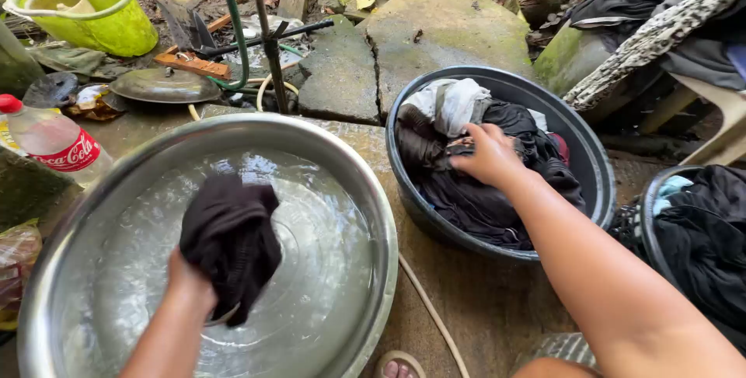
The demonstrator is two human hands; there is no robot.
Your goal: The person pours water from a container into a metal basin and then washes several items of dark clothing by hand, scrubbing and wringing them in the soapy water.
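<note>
My left hand [189,278] grips a wet black cloth [231,240] and holds it over the water in a wide shiny metal basin [373,191]. My right hand [488,155] reaches into a dark round tub [598,168] and closes on a dark garment [482,191] in the heap there. White and grey cloth [451,102] lies at the back of that heap.
A second tub of dark clothes [699,230] stands at the right edge. A lime green bucket [101,13], a plastic bottle with a red cap [50,141], a metal lid [163,84], a green hose [233,20] and cracked stone slabs [435,28] lie behind.
</note>
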